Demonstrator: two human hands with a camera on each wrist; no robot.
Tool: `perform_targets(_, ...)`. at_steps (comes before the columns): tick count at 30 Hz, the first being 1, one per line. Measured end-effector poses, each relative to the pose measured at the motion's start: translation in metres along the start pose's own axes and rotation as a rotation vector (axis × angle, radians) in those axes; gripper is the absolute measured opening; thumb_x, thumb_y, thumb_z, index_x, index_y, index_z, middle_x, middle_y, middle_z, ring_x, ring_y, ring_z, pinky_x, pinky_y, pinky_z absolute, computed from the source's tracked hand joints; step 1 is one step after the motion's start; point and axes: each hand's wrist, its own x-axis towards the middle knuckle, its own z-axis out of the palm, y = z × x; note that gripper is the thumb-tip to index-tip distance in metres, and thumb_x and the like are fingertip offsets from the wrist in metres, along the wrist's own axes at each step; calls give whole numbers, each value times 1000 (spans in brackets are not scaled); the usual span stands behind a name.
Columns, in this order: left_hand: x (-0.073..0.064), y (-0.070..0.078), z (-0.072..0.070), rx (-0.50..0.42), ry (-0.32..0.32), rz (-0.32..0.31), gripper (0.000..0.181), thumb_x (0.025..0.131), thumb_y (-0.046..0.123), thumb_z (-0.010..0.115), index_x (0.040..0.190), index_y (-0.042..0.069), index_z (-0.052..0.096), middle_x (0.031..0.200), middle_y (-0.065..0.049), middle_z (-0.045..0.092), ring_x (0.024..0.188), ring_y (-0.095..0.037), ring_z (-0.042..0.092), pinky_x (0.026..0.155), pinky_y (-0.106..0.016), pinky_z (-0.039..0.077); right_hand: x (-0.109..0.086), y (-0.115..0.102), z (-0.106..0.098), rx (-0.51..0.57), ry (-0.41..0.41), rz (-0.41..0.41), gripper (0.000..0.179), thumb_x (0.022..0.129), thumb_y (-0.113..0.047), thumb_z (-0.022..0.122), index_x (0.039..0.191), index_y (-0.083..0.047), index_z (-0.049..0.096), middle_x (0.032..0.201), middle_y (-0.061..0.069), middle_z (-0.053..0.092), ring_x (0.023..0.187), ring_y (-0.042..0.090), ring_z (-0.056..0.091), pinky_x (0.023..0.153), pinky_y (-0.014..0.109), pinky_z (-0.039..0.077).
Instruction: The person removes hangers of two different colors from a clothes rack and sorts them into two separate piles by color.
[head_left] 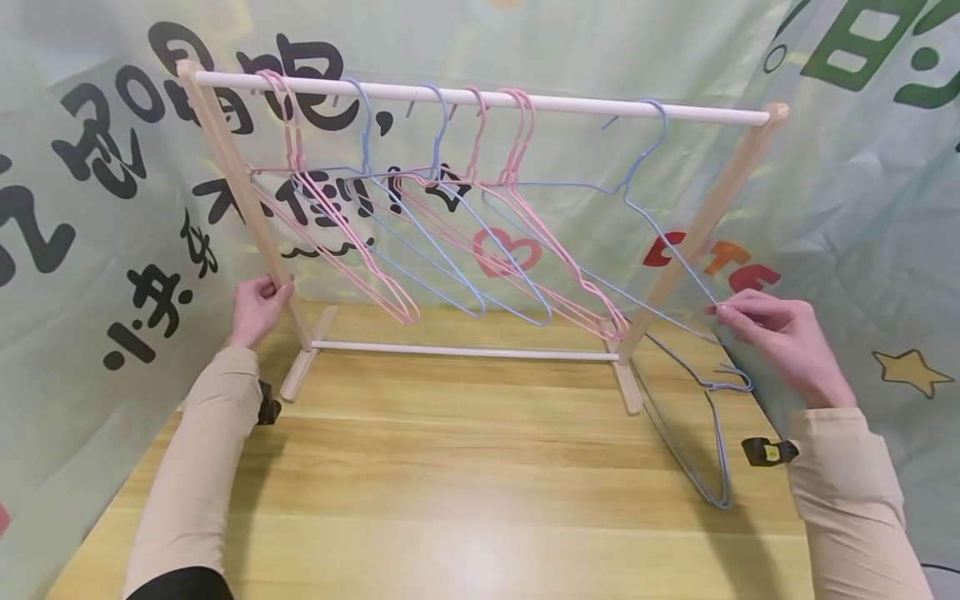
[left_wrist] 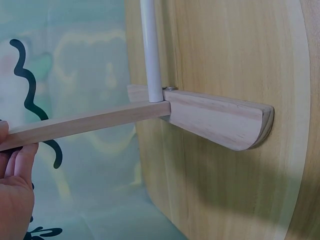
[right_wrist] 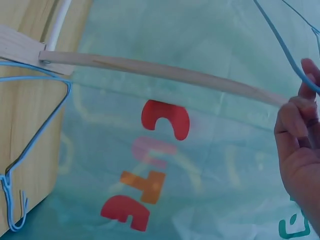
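A small wooden clothes rack (head_left: 480,98) with a white top rail stands on the table. My left hand (head_left: 258,312) grips its left wooden post (head_left: 251,204); the left wrist view shows fingers and thumb on that post (left_wrist: 85,124). At the right, my right hand (head_left: 780,337) pinches the lower corner of a blue hanger (head_left: 663,237) whose hook is over the rail. In the right wrist view that hanger (right_wrist: 282,42) runs into the fingers. Several pink hangers (head_left: 360,250) and blue hangers (head_left: 423,237) hang further left along the rail.
Blue hangers (head_left: 722,467) lie on the wooden table (head_left: 450,483) by the rack's right foot (head_left: 626,383); overlap hides how many. A white lower bar (head_left: 465,352) joins the feet. Printed cloth (head_left: 600,50) hangs behind and at both sides.
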Motion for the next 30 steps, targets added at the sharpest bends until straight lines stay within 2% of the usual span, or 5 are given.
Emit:
perform_targets(9,2,0,-1,13,4,7,41,103,23,55,132,-5,61,130,-27,65,95,-1,62,104,-43,53,10,-10,3,-194,-190,39,20,92,-6,71,112,-6,73,83,-13,71,75,1,68,70,9,51)
perform_targets(18,2,-3,-2,18,8,6,41,103,22,55,131,-6,62,128,-28,65,83,12,52,94,-23,55,12,-7,20,-224,-152,17,18,90,-1,72,104,9,71,82,-16,69,65,4,70,65,12,56)
perform_targets(24,2,-3,-1,19,3,-4,41,103,22,54,132,-6,61,130,-28,64,102,-13,66,103,-39,55,11,-2,30,-140,-95,20,11,89,3,71,100,4,74,83,-21,69,64,5,71,65,13,57)
perform_targets(27,2,-3,0,5,0,-7,42,104,23,53,133,-6,60,131,-29,64,116,-34,65,106,-47,52,10,0,34,-99,-64,21,12,88,5,72,99,1,75,83,-20,69,63,3,71,65,12,57)
perform_targets(30,3,-3,0,-3,-2,-11,43,104,24,53,134,-6,60,132,-28,63,120,-39,62,107,-49,51,9,1,36,-83,-30,26,14,88,4,72,101,3,75,83,-21,70,63,3,72,66,11,56)
